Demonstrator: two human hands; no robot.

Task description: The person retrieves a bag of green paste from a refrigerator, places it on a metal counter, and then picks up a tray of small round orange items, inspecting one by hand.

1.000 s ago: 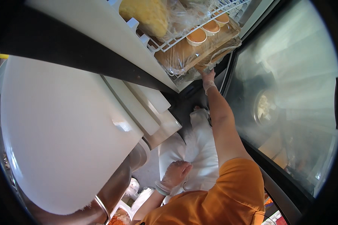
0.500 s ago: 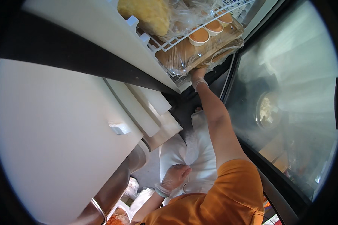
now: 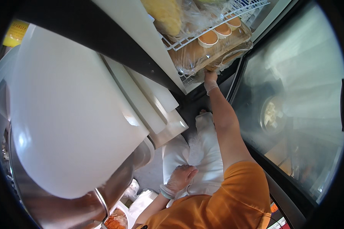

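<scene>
My right arm reaches forward into an open refrigerator. My right hand (image 3: 211, 78), in a clear glove, is at the near lower edge of a plastic-wrapped brown tray or package (image 3: 191, 57). Its fingertips are hidden under the wrapping, so I cannot tell what they grip. Orange-filled white cups (image 3: 208, 39) stand in a row on top of the wrapped package, beside the white wire shelf (image 3: 233, 13). My left hand (image 3: 182, 177), also gloved, hovers over my white apron (image 3: 208, 152) with its fingers curled together and nothing visible in them.
The glass door (image 3: 294, 76) stands open at the right, reflecting a bowl. A large white board or lid (image 3: 72, 114) fills the left, above a metal basin (image 3: 57, 206). A container of orange shreds (image 3: 116, 221) is at the lower left. Bagged yellow food (image 3: 162, 15) lies on the shelf.
The view has shifted, bringing more of the metal basin and a yellow package into sight at the left. My right hand stays at the wrapped package; my left hand is nearly unmoved.
</scene>
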